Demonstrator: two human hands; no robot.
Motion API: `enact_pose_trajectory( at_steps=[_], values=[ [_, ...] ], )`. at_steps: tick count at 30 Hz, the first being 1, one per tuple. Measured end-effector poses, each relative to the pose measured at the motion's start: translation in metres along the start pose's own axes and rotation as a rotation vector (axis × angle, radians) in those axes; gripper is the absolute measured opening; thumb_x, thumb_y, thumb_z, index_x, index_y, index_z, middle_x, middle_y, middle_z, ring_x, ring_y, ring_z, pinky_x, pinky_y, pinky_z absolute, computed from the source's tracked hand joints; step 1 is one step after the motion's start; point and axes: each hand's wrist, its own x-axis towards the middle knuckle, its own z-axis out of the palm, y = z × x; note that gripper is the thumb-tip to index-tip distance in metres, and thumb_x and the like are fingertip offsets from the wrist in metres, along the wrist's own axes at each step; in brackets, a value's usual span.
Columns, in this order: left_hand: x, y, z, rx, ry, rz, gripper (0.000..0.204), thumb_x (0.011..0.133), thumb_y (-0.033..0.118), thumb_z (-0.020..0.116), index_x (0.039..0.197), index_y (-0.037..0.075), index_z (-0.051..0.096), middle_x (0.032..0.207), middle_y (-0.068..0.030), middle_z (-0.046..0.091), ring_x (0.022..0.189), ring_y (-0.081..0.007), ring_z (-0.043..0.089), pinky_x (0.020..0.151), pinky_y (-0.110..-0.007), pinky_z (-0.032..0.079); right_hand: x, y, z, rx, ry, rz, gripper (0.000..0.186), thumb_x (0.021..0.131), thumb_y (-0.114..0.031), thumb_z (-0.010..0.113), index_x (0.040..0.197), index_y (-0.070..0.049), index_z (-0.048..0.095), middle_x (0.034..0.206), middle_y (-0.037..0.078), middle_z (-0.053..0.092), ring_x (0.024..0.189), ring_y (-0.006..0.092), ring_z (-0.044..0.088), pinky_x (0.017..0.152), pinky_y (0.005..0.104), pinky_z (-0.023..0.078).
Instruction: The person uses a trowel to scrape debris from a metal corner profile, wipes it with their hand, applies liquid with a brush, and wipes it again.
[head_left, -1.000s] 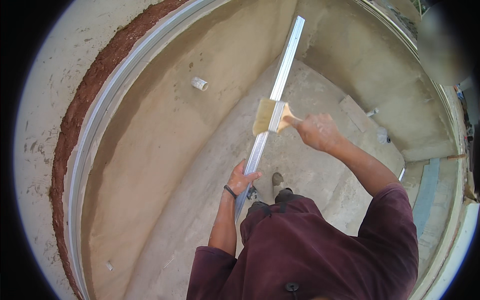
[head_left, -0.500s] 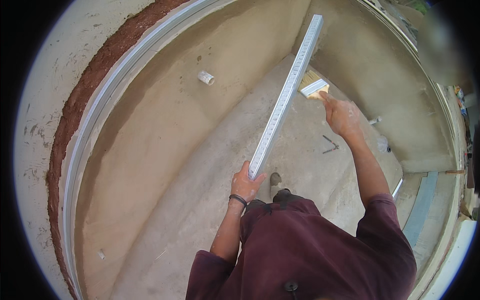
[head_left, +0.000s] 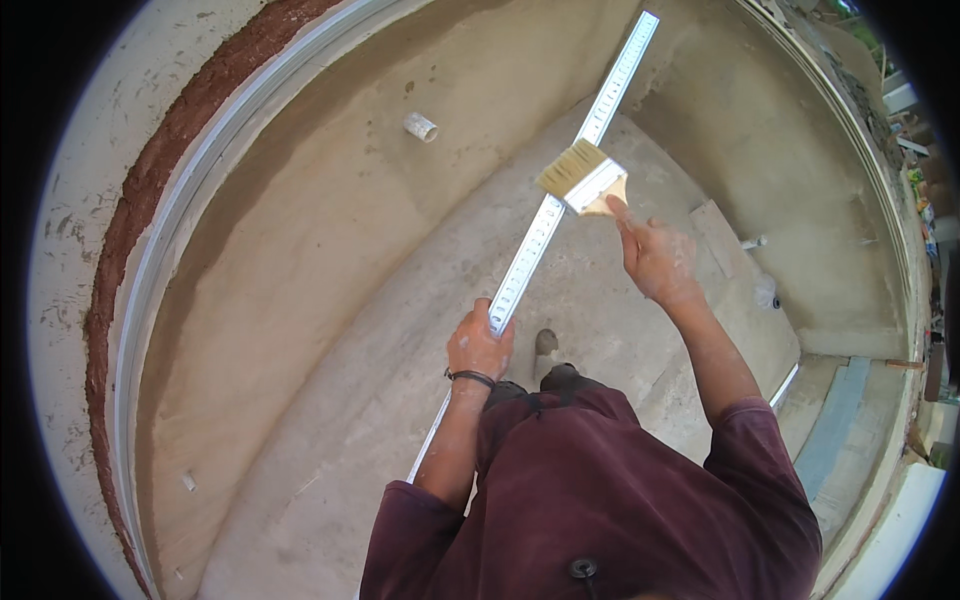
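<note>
My left hand (head_left: 482,342) is closed around a long, silvery metal straightedge (head_left: 523,270) that slants from lower left to upper right and has a row of small marks or holes along it. My right hand (head_left: 656,260) grips the short wooden handle of a wide paintbrush (head_left: 583,176), whose pale bristles lie across the straightedge above my left hand. Below, my boot (head_left: 546,343) stands on the grey concrete floor (head_left: 355,455).
Plastered walls (head_left: 260,290) enclose me, with a white pipe stub (head_left: 420,127) on the left and a smaller one (head_left: 754,243) on the right. A blue-grey board (head_left: 832,425) lies at right. A metal rail (head_left: 137,330) follows the rim beside red soil (head_left: 108,290).
The brush went from across the straightedge to its right side, then came back left over it. The straightedge was turned between the first two frames. My hands now sit slightly higher in the picture.
</note>
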Motion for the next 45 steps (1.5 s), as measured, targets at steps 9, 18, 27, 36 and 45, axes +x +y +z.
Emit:
enact_pose_trajectory(
  at_steps=[9, 18, 27, 36, 45],
  values=[
    [-0.007, 0.002, 0.001, -0.003, 0.066, -0.058, 0.039, 0.085, 0.032, 0.076, 0.112, 0.007, 0.062, 0.099, -0.0204, 0.073, 0.095, -0.0412, 0.070, 0.081, -0.051, 0.054, 0.013, -0.004, -0.016, -0.085, -0.120, 0.011, 0.043, 0.098, -0.020, 0.055, 0.138, -0.029, 0.064, 0.070, 0.014, 0.063, 0.060, 0.0323, 0.066, 0.057, 0.0477, 0.053],
    [-0.006, -0.006, -0.004, -0.036, 0.053, -0.132, 0.040, 0.081, 0.029, 0.077, 0.111, 0.005, 0.065, 0.098, -0.0202, 0.073, 0.094, -0.0400, 0.070, 0.083, -0.049, 0.055, -0.007, -0.021, -0.003, -0.120, -0.236, -0.078, 0.046, 0.098, -0.025, 0.057, 0.143, -0.036, 0.059, 0.074, 0.011, 0.064, 0.060, 0.0316, 0.066, 0.060, 0.0482, 0.054],
    [0.000, -0.022, 0.000, -0.125, 0.035, -0.085, 0.044, 0.074, 0.019, 0.077, 0.113, 0.002, 0.065, 0.100, -0.0217, 0.073, 0.096, -0.0377, 0.071, 0.086, -0.044, 0.055, -0.024, -0.034, 0.000, -0.149, -0.265, -0.104, 0.046, 0.094, -0.018, 0.057, 0.137, -0.033, 0.065, 0.079, 0.009, 0.065, 0.061, 0.0298, 0.068, 0.061, 0.0448, 0.056],
    [0.002, -0.066, -0.011, -0.432, -0.274, -0.019, 0.054, 0.069, 0.014, 0.081, 0.118, 0.002, 0.061, 0.096, -0.0146, 0.073, 0.088, -0.0251, 0.071, 0.082, -0.039, 0.056, -0.056, -0.061, 0.015, 0.407, -0.140, -0.153, 0.055, 0.091, -0.018, 0.070, 0.144, -0.015, 0.057, 0.080, 0.014, 0.070, 0.061, 0.0344, 0.065, 0.059, 0.0407, 0.051],
    [0.000, -0.085, 0.000, -0.612, -0.524, 0.031, 0.076, 0.074, 0.025, 0.089, 0.135, 0.008, 0.048, 0.097, -0.0063, 0.067, 0.085, -0.0119, 0.064, 0.076, -0.031, 0.054, -0.087, -0.063, 0.039, 0.877, -0.372, 0.341, 0.028, 0.098, -0.027, 0.066, 0.109, -0.001, 0.067, 0.075, 0.018, 0.067, 0.065, 0.0315, 0.064, 0.066, 0.0382, 0.050]
  ],
)
